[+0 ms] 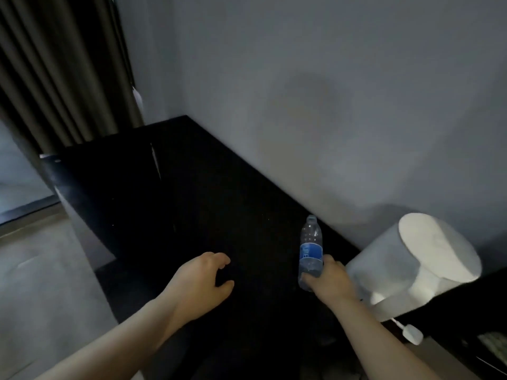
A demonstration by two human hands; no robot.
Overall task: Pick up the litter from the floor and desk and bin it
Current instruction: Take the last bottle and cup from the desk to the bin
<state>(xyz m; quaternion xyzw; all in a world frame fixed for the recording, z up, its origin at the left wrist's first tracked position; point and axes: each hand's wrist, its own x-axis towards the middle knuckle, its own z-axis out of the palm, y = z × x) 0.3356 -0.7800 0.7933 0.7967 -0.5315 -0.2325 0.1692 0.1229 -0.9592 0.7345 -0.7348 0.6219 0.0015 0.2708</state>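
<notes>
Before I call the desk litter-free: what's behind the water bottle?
Behind the bottle, only dark desk and grey wall show. The right grip holds its base, hiding whatever lies beneath.

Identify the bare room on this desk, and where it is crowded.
The dark desk looks bare from its far corner by the curtain to the left hand, along the wall. It is crowded at the right, where the right hand grips the bottle close beside the white lamp.

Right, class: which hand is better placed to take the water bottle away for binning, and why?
The right hand: its grip wraps the lower part of the water bottle. The left hand hovers apart over the desk, holding nothing.
</notes>
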